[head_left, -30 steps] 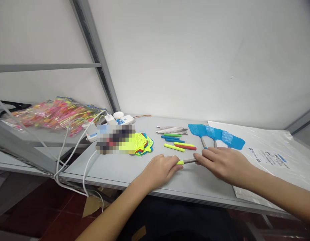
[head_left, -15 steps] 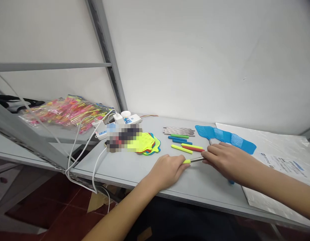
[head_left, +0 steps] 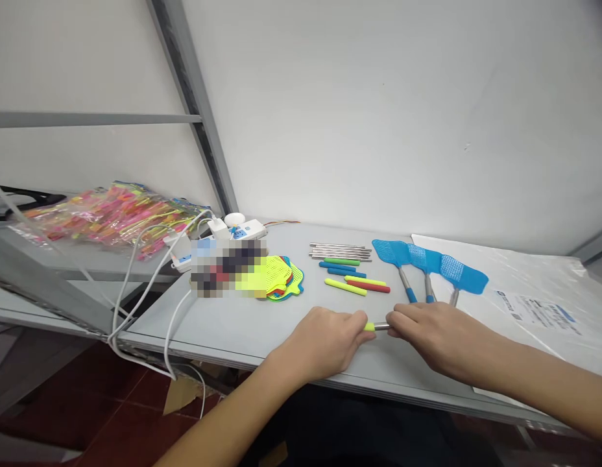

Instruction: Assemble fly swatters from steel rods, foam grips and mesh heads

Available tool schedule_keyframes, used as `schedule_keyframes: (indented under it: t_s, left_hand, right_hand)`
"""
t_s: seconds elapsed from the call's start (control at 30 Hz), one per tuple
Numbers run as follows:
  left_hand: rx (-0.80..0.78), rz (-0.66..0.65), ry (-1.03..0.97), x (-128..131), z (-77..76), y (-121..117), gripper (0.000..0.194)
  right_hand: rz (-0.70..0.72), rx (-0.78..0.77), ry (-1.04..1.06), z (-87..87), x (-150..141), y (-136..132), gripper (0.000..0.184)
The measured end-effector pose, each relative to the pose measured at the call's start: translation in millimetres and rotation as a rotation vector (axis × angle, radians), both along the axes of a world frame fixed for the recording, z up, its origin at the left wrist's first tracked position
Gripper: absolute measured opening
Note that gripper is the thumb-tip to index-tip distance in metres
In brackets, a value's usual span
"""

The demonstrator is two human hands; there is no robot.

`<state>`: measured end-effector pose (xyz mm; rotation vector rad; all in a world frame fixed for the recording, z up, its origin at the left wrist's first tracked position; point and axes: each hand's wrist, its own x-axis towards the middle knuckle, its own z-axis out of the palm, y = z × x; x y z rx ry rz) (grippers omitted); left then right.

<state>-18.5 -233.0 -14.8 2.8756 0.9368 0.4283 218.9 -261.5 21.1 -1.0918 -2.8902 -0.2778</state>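
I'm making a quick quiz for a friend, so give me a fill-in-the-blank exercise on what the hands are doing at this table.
The left hand and the right hand both hold one metal rod, which has a ____ grip at the end near the left hand. Beyond the right hand lie ____ fly swatters. Their mesh heads are ____.

Missing words: yellow; three; blue.

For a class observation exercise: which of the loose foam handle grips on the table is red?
The red foam grip, lying just below the upper yellow grip; it is the only red one, the others being green, blue or yellow.
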Motion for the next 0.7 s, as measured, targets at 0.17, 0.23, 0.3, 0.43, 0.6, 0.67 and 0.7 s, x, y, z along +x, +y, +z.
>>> schedule_keyframes:
  t_s: [0.17, 0.23, 0.3, 0.43, 0.6, 0.67, 0.7]
  left_hand:
    - [0.008, 0.032, 0.079, -6, 11.8, -2, 0.030]
    - [-0.012, 0.076, 0.088, -15, 20.7, -5, 0.028]
    - [-0.073, 0.140, 0.048, -29, 28.9, -10, 0.024]
    - [-0.315, 0.314, -0.234, -74, 30.3, -25, 0.022]
    - [-0.673, 0.524, -0.851, -124, 4.8, -37, 0.027]
    - [-0.804, 0.522, -1.093, -130, -4.1, -35, 0.026]
    - [-0.857, 0.503, -1.184, -130, -6.9, -34, 0.025]
  right_hand:
    - [0.027, -0.029, 0.076, 1.0, -12, 7, 0.020]
    - [0.063, -0.038, 0.138, 4.1, -23, 14, 0.021]
    - [0.117, -0.056, 0.216, 10.1, -37, 24, 0.022]
    - [0.052, -0.155, 0.491, 21.6, -75, 48, 0.037]
    - [0.020, -0.093, 0.573, 5.3, -131, 84, 0.041]
    - [0.106, -0.004, 0.416, -8.7, -153, 93, 0.047]
    - [0.142, 0.035, 0.344, -15.8, -161, 96, 0.050]
